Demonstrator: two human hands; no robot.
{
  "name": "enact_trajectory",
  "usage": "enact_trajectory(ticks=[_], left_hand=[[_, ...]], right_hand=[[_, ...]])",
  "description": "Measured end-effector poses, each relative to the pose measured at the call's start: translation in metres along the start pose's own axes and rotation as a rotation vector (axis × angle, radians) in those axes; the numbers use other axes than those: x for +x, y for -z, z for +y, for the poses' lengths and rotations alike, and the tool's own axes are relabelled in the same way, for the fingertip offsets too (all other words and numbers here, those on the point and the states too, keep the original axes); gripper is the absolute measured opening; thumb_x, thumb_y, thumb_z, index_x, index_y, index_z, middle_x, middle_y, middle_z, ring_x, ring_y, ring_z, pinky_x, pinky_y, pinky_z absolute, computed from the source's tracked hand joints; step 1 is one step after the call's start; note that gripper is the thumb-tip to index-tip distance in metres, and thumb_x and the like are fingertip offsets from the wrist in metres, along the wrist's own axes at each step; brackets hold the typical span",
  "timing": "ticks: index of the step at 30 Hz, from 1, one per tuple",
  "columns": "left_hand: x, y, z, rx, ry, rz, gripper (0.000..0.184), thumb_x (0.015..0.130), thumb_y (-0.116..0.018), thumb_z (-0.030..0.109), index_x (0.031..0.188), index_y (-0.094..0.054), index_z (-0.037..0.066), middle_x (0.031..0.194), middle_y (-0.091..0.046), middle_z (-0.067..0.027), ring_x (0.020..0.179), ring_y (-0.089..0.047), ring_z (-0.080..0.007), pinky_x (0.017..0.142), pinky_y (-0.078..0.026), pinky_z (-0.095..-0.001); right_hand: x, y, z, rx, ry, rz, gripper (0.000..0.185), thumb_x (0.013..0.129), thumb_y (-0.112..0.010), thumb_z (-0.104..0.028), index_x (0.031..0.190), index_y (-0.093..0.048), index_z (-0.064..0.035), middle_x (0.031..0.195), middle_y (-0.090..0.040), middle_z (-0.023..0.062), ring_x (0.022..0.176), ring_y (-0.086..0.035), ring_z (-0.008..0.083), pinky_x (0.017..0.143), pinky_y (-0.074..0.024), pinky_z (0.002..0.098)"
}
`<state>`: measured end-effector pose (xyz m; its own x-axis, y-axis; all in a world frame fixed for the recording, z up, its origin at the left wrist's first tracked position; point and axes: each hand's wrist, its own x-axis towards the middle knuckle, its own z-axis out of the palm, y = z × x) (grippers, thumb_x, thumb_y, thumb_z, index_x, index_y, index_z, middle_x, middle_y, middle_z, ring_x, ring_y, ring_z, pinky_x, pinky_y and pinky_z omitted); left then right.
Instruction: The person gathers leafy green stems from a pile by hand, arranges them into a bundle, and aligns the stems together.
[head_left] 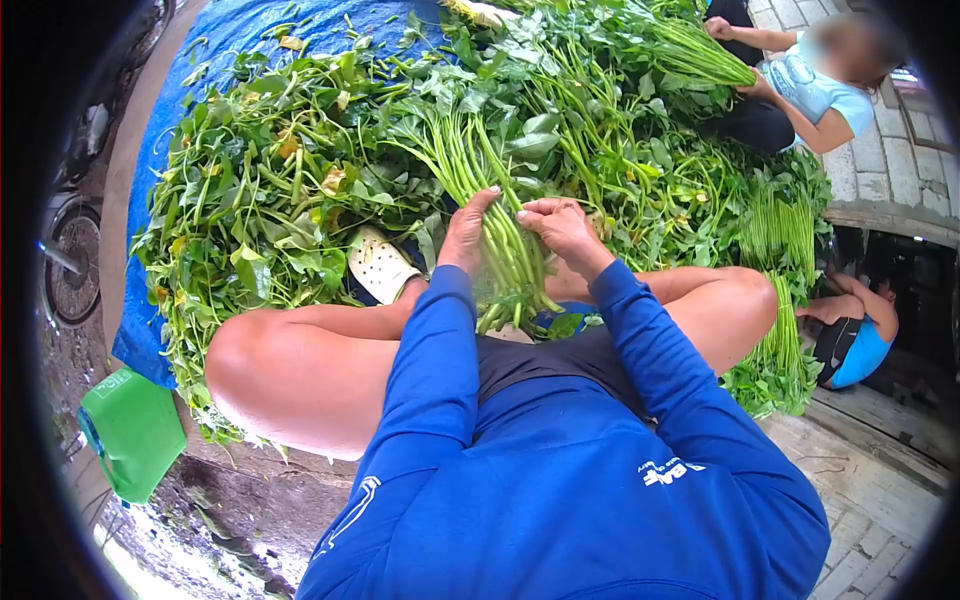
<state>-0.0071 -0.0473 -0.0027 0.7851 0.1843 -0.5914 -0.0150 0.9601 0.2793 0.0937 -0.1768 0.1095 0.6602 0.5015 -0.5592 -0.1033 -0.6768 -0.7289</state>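
Observation:
A bunch of long-stemmed leafy greens (508, 270), which looks like water spinach, stands out in front of my lap, leaves pointing away and cut ends toward me. Wrapped round its left side is my left hand (465, 232), thumb up along the stems. My right hand (568, 232) is at the bunch's right edge, thumb and fingers pinched together by the stems. Whatever is in that pinch is too small to make out. Beyond both hands spreads a big heap of loose greens (270, 190), with some yellowed leaves in it.
Under the heap lies a blue tarp (150, 290). A pale clog (380, 264) shows by my crossed legs. Stacked bundles (780, 240) line the right side. One person (815, 95) holds greens at upper right; another (855, 335) sits lower. A green container (132, 430) stands left.

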Motion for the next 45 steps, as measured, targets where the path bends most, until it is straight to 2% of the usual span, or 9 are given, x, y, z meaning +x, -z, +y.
enact_trajectory(ticks=[4, 10, 13, 15, 25, 29, 33, 37, 45], left_hand=[[-0.004, 0.008, 0.002, 0.044, 0.160, 0.047, 0.027, 0.098, -0.081, 0.032, 0.109, -0.073, 0.009, 0.095, -0.078, -0.0074, 0.080, -0.077, -0.0231, 0.078, -0.067, -0.0414], [0.013, 0.011, -0.037, 0.308, -0.431, 0.373, 0.047, 0.089, -0.092, 0.027, 0.122, -0.070, 0.003, 0.107, -0.076, -0.0074, 0.083, -0.073, -0.0174, 0.076, -0.062, -0.0357], [0.005, 0.012, -0.026, 0.484, -0.274, 0.240, 0.052, 0.087, -0.094, 0.031, 0.123, -0.069, 0.003, 0.105, -0.075, -0.0061, 0.081, -0.072, -0.0166, 0.072, -0.061, -0.0352], [-0.003, 0.016, -0.009, 0.429, 0.162, 0.172, 0.045, 0.089, -0.091, 0.032, 0.119, -0.070, 0.006, 0.098, -0.075, -0.0084, 0.077, -0.075, -0.0204, 0.063, -0.064, -0.0369], [-0.011, 0.012, 0.002, 0.229, 0.122, 0.072, 0.028, 0.092, -0.084, 0.028, 0.111, -0.071, 0.011, 0.090, -0.074, -0.0061, 0.074, -0.074, -0.0224, 0.063, -0.065, -0.0400], [-0.021, -0.006, 0.008, 0.369, 0.065, 0.070, 0.021, 0.093, -0.081, 0.022, 0.104, -0.075, 0.005, 0.095, -0.077, -0.0079, 0.080, -0.075, -0.0209, 0.078, -0.064, -0.0380], [-0.043, -0.044, 0.021, 0.418, -0.069, 0.007, 0.032, 0.094, -0.076, 0.025, 0.112, -0.077, -0.002, 0.098, -0.078, -0.0107, 0.082, -0.074, -0.0206, 0.074, -0.061, -0.0360], [-0.058, -0.072, 0.033, 0.516, -0.153, -0.089, 0.030, 0.095, -0.074, 0.023, 0.117, -0.073, 0.002, 0.099, -0.075, -0.0087, 0.082, -0.072, -0.0202, 0.072, -0.062, -0.0379], [-0.074, -0.087, 0.051, 0.566, -0.164, -0.110, 0.035, 0.091, -0.078, 0.015, 0.122, -0.069, 0.004, 0.104, -0.074, -0.0075, 0.086, -0.071, -0.0201, 0.076, -0.061, -0.0371]], right_hand=[[-0.002, -0.007, 0.031, 0.255, -0.203, -0.104, 0.020, 0.099, -0.080, -0.020, 0.108, -0.079, -0.0021, 0.092, -0.077, 0.0037, 0.077, -0.070, 0.0112, 0.068, -0.0560, 0.0295], [0.004, -0.019, 0.068, 0.179, -0.138, -0.171, 0.021, 0.106, -0.069, -0.020, 0.113, -0.078, -0.0027, 0.094, -0.076, 0.0026, 0.077, -0.068, 0.0095, 0.068, -0.0546, 0.0284], [0.002, -0.026, 0.070, 0.165, -0.069, -0.295, 0.028, 0.103, -0.067, -0.025, 0.107, -0.080, -0.0007, 0.089, -0.077, 0.0070, 0.077, -0.068, 0.0142, 0.072, -0.0551, 0.0346], [0.003, -0.033, 0.073, 0.104, -0.019, -0.304, 0.029, 0.103, -0.066, -0.026, 0.101, -0.079, -0.0006, 0.084, -0.076, 0.0072, 0.075, -0.066, 0.0147, 0.071, -0.0537, 0.0363], [-0.011, -0.027, 0.028, 0.029, -0.029, -0.146, 0.030, 0.106, -0.060, -0.025, 0.109, -0.078, -0.0011, 0.091, -0.078, 0.0109, 0.083, -0.069, 0.0208, 0.081, -0.0557, 0.0393], [-0.026, 0.000, -0.020, -0.578, 0.104, -0.191, 0.030, 0.101, -0.061, -0.023, 0.111, -0.079, -0.0011, 0.099, -0.078, 0.0231, 0.090, -0.077, 0.0335, 0.084, -0.0592, 0.0449], [-0.010, 0.018, -0.055, -0.061, 0.506, 0.220, 0.040, 0.095, -0.072, -0.031, 0.116, -0.077, 0.0021, 0.105, -0.080, 0.0197, 0.094, -0.078, 0.0294, 0.087, -0.0600, 0.0410], [0.017, 0.034, -0.104, -0.081, 0.444, 0.462, 0.039, 0.095, -0.076, -0.029, 0.116, -0.076, 0.0047, 0.106, -0.080, 0.0212, 0.094, -0.078, 0.0268, 0.087, -0.0605, 0.0393], [0.021, 0.054, -0.105, 0.693, 0.364, 0.148, 0.024, 0.095, -0.082, -0.021, 0.112, -0.077, -0.0048, 0.100, -0.077, 0.0013, 0.079, -0.067, 0.0095, 0.071, -0.0542, 0.0277]])
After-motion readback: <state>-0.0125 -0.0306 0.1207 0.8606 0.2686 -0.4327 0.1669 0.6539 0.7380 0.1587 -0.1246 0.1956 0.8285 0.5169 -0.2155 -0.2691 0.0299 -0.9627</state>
